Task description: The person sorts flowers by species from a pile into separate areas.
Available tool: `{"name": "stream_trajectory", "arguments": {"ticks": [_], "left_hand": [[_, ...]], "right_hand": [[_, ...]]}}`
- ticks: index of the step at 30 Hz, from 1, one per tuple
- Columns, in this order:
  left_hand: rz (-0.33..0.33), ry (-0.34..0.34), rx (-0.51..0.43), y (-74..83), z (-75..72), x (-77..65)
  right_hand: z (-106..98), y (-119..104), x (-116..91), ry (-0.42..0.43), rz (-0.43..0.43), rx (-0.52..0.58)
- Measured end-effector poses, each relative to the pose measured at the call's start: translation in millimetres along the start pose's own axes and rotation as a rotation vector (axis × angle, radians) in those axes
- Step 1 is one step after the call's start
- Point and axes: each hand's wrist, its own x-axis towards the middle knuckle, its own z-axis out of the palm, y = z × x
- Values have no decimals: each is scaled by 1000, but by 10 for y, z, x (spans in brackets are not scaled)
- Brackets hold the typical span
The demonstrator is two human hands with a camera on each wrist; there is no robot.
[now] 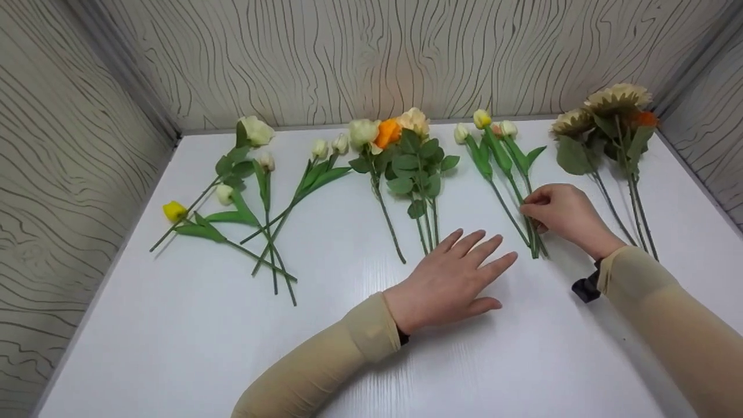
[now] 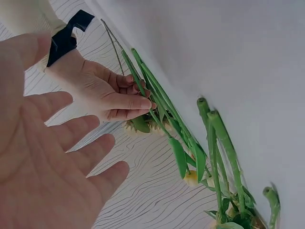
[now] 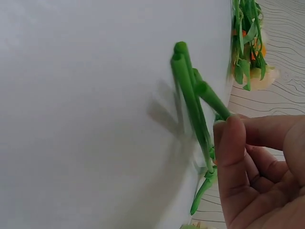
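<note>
My right hand (image 1: 566,217) pinches a green tulip stem (image 3: 214,101) between thumb and forefinger, its cut end pointing outward. Beside it lie the other stems of this small tulip bunch (image 1: 500,154), with white, yellow and peach heads toward the back wall. In the left wrist view, the held stem (image 2: 157,118) crosses over the neighbouring ones. My left hand (image 1: 450,278) has its fingers spread and holds nothing. It is palm down over the table, near the lower stem ends of a rose bunch (image 1: 413,174) with cream and orange blooms.
Loose tulips (image 1: 264,232) and a white rose (image 1: 255,131) lie with crossed stems at the left of the white table (image 1: 174,342). A bunch of large cream flowers (image 1: 618,98) lies at the right, beyond my right wrist. Patterned walls (image 1: 325,64) enclose the back and sides.
</note>
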Motion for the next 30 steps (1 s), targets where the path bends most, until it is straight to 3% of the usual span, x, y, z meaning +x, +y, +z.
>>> {"name": "stream_trajectory", "arguments": {"ticks": [11, 22, 26, 30], "left_hand": [[-5, 4, -19, -55, -24, -12], [-7, 33, -21, -139, -14, -17], [-56, 48, -57, -259, -31, -69], [-153, 81, -107, -538, -26, -207]], "right_hand": [[29, 9, 23, -5, 2, -33], [14, -86, -41, 133, -60, -7], [99, -168, -49, 135, -84, 17], [209, -282, -48, 126, -124, 31]]}}
